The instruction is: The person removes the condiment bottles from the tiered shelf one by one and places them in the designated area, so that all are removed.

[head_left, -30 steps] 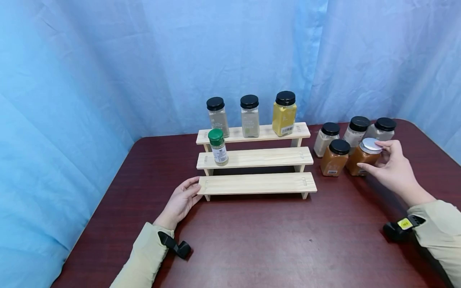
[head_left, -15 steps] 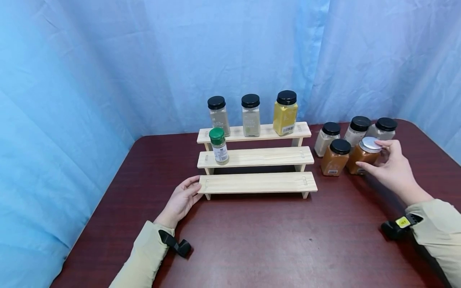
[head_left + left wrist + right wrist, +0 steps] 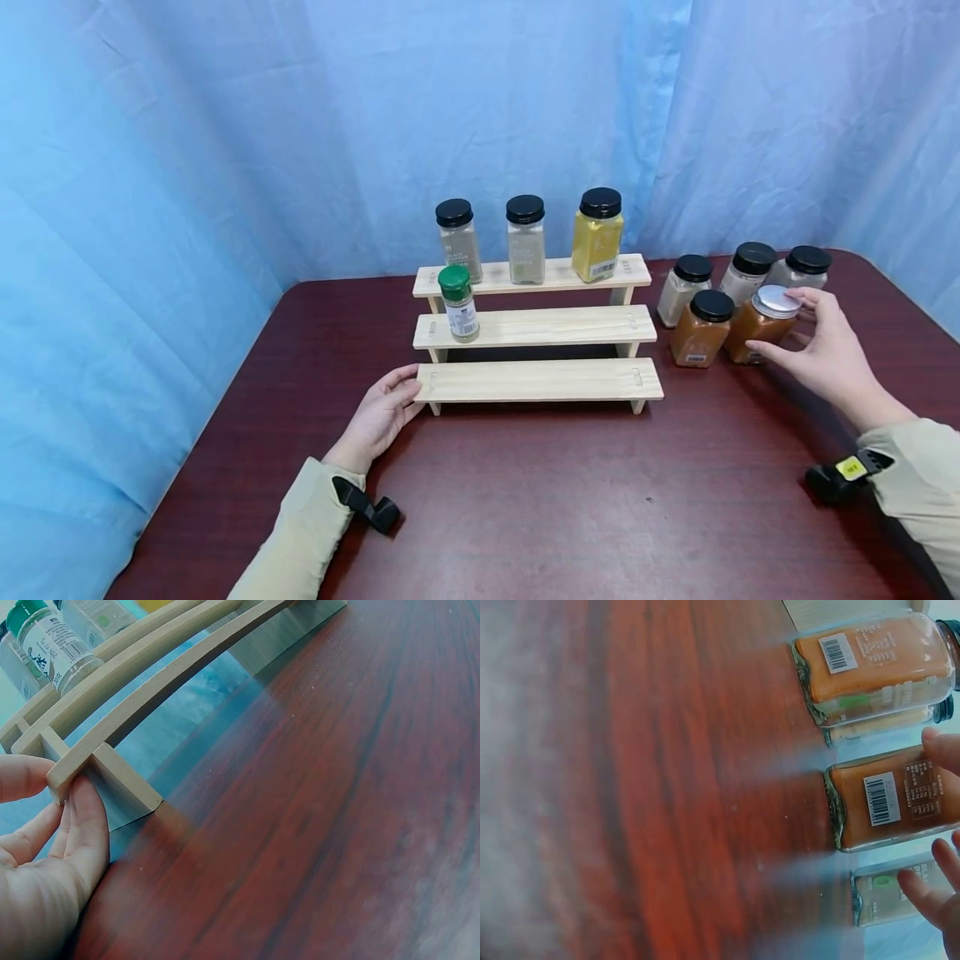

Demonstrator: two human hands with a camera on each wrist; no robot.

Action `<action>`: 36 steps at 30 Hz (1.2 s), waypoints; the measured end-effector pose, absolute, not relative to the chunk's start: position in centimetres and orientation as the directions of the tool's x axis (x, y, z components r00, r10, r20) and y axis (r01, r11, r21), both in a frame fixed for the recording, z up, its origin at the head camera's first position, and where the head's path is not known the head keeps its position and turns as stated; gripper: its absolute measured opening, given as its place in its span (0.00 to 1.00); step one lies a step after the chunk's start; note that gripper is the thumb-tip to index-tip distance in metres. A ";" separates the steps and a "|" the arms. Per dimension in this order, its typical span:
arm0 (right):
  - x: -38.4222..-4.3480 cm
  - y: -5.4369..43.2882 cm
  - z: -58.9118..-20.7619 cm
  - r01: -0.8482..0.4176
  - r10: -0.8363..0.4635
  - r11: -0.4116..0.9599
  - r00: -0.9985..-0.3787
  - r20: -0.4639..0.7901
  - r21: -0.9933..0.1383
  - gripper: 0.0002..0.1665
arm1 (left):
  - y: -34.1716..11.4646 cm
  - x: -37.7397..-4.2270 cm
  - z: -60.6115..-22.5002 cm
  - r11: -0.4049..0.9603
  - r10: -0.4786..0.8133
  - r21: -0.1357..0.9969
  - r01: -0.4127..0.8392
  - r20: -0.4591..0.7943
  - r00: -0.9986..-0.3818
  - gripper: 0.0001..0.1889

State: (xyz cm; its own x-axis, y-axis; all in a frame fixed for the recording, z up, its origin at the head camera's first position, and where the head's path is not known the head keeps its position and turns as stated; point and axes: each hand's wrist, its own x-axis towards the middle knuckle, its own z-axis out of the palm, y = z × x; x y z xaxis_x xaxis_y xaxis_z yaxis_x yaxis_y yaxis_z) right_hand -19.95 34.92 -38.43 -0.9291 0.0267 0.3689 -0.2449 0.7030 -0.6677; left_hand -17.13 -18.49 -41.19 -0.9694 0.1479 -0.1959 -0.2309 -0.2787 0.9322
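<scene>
My left hand [image 3: 378,417] pinches the left end of the lowest step of a three-step wooden spice rack [image 3: 540,383]; in the left wrist view the thumb [image 3: 30,776] lies above the board, with fingers beneath. At the right, my right hand [image 3: 832,350] holds a silver-lidded jar of orange-brown spice [image 3: 753,332] between thumb and fingers. This jar stands upright on the table; its barcode side shows in the right wrist view, with the thumb [image 3: 943,750] against it. Left of it stands a black-lidded jar of orange-brown spice [image 3: 700,337].
Three black-lidded jars, including a yellow one [image 3: 597,242], stand on the top step. A green-capped shaker [image 3: 461,312] is on the middle step's left. Behind the held jar are several more black-lidded jars [image 3: 681,292]. Blue curtain [image 3: 480,125] surrounds the dark red table [image 3: 525,500].
The head view has drifted slightly, shifting the scene a little to the right. My right wrist has moved a touch rightward; the held jar stays in place. My left hand keeps its grip.
</scene>
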 end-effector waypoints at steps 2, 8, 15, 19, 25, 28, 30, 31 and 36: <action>-19.8 34.9 -38.3 -0.234 0.048 0.700 -0.927 0.371 -0.674 0.50 | -18.5 -17.2 -41.2 -0.273 0.147 0.933 -0.234 -0.199 -0.969 0.25; -20.5 35.7 -38.3 -0.158 0.149 0.713 -0.918 0.368 -0.683 0.53 | -18.4 -17.1 -41.0 -0.262 0.137 0.937 -0.232 -0.201 -0.970 0.25; -20.0 34.9 -36.6 -0.173 0.218 0.667 -0.885 0.412 -0.725 0.48 | -18.3 -17.2 -41.0 -0.257 0.139 0.937 -0.236 -0.205 -0.969 0.24; -18.8 33.1 -35.1 -0.164 0.270 0.669 -0.855 0.442 -0.725 0.42 | -18.3 -17.3 -41.0 -0.261 0.141 0.936 -0.237 -0.206 -0.968 0.24; -17.3 31.6 -34.4 -0.188 0.291 0.644 -0.836 0.465 -0.741 0.34 | -18.3 -17.3 -41.1 -0.268 0.138 0.933 -0.241 -0.211 -0.968 0.24; -16.7 30.8 -34.2 -0.258 0.249 0.615 -0.833 0.494 -0.745 0.31 | -18.3 -17.3 -41.1 -0.268 0.139 0.932 -0.243 -0.212 -0.967 0.24; -16.4 30.3 -34.0 -0.316 0.220 0.583 -0.825 0.520 -0.748 0.30 | -18.3 -17.3 -41.2 -0.269 0.139 0.932 -0.243 -0.212 -0.967 0.24; -16.2 29.9 -33.9 -0.334 0.197 0.589 -0.824 0.531 -0.736 0.31 | -18.4 -17.2 -41.2 -0.269 0.139 0.932 -0.243 -0.212 -0.967 0.24; -15.4 28.3 -33.6 -0.428 0.119 0.543 -0.813 0.571 -0.722 0.30 | -18.4 -17.1 -41.1 -0.268 0.135 0.934 -0.236 -0.207 -0.969 0.24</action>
State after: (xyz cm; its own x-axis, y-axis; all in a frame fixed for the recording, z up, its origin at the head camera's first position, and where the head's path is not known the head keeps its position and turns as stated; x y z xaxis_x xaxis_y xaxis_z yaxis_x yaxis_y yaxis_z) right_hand -15.44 28.31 -33.58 -0.8126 0.1187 0.5706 -0.4280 0.5430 -0.7224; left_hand -17.12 -18.40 -41.10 -0.9691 0.1350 -0.2066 -0.2365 -0.2684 0.9338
